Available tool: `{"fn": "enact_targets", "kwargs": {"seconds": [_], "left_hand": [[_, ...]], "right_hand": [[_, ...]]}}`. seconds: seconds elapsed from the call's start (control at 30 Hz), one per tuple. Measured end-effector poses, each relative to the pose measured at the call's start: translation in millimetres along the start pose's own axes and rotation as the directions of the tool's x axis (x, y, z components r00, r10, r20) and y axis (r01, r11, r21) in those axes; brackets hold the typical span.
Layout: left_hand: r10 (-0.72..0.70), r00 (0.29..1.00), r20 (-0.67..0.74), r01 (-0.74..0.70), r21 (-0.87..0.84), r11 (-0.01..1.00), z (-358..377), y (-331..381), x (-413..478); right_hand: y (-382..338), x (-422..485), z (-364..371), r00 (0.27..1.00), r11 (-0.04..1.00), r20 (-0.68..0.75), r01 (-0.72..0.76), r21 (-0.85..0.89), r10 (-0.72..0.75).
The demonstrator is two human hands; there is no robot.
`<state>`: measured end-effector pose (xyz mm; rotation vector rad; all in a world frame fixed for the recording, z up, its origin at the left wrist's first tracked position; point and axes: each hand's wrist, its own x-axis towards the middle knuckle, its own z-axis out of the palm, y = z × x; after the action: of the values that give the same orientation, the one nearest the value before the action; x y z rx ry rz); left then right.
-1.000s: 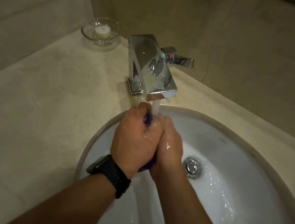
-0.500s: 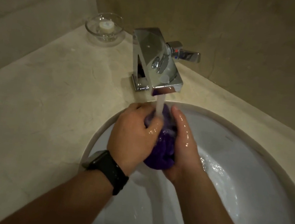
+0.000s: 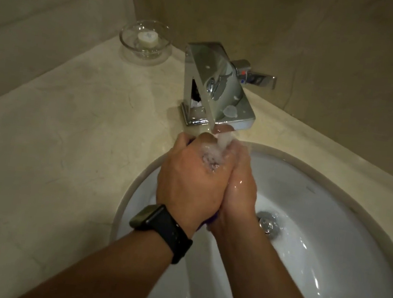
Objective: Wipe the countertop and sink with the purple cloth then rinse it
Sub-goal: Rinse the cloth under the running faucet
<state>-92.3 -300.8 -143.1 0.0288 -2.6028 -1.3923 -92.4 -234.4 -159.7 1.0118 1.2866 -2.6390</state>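
My left hand (image 3: 186,184) and my right hand (image 3: 240,186) are pressed together over the white sink (image 3: 331,215), squeezing the purple cloth (image 3: 211,221) between them. Only a sliver of the cloth shows below the palms. Water runs from the chrome faucet (image 3: 217,89) onto my knuckles and foams there. A black watch sits on my left wrist. The beige countertop (image 3: 55,144) surrounds the basin.
A glass dish (image 3: 145,40) holding a small white soap stands at the back left by the wall. The faucet lever (image 3: 258,78) sticks out to the right. The drain (image 3: 268,223) lies just right of my hands. Tiled walls close the corner.
My hands, apart with the cloth showing half a second ago, have closed tightly around it again under the stream. The drain is back in view.
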Motion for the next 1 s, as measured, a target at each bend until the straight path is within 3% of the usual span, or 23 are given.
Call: {"fn": "enact_targets", "kwargs": {"seconds": [0.1, 0.17, 0.3, 0.47, 0.57, 0.67, 0.77, 0.9, 1.0], "left_hand": [[0.063, 0.996, 0.068, -0.076, 0.218, 0.973, 8.2, -1.9, 4.5], [0.105, 0.991, 0.078, -0.121, 0.238, 0.964, 11.1, -3.9, 6.6], [-0.019, 0.996, 0.082, 0.014, 0.063, 0.998, 13.7, -2.3, 3.9], [-0.084, 0.984, 0.156, 0.081, 0.025, 0.996, 17.0, -12.2, -12.8], [-0.162, 0.967, 0.199, 0.185, -0.102, 0.978, 11.9, -18.7, -17.5], [-0.346, 0.903, 0.255, 0.408, -0.256, 0.876, 0.7, -22.3, -8.6], [-0.382, 0.869, 0.315, 0.458, -0.218, 0.862, -3.8, -23.0, -3.1], [-0.430, 0.797, 0.424, 0.589, -0.388, 0.709, -2.9, -18.4, -8.6], [-0.489, 0.810, 0.323, 0.586, -0.465, 0.664, 2.9, -20.0, -10.3]], "right_hand": [[6.9, 8.0, -9.7, 0.998, 1.000, -0.066, -0.003, 0.005, 0.003], [8.9, 11.7, -12.9, 0.996, 1.000, -0.085, 0.005, -0.018, -0.007], [9.5, 13.7, -17.6, 0.991, 0.997, -0.134, 0.020, -0.079, -0.030], [22.4, 14.4, -30.6, 0.994, 0.992, -0.098, -0.061, -0.112, 0.050], [19.9, 7.5, -39.0, 0.990, 0.988, 0.019, -0.138, 0.072, 0.137], [14.2, -2.1, -40.3, 0.991, 0.972, 0.047, -0.131, 0.193, 0.125], [29.1, -8.2, -27.7, 0.993, 0.990, 0.062, 0.110, -0.091, -0.104], [24.0, -10.2, -6.3, 0.948, 0.840, 0.039, 0.297, -0.454, -0.315], [15.5, -2.1, -0.5, 0.912, 0.689, 0.043, 0.340, -0.640, -0.409]]}}
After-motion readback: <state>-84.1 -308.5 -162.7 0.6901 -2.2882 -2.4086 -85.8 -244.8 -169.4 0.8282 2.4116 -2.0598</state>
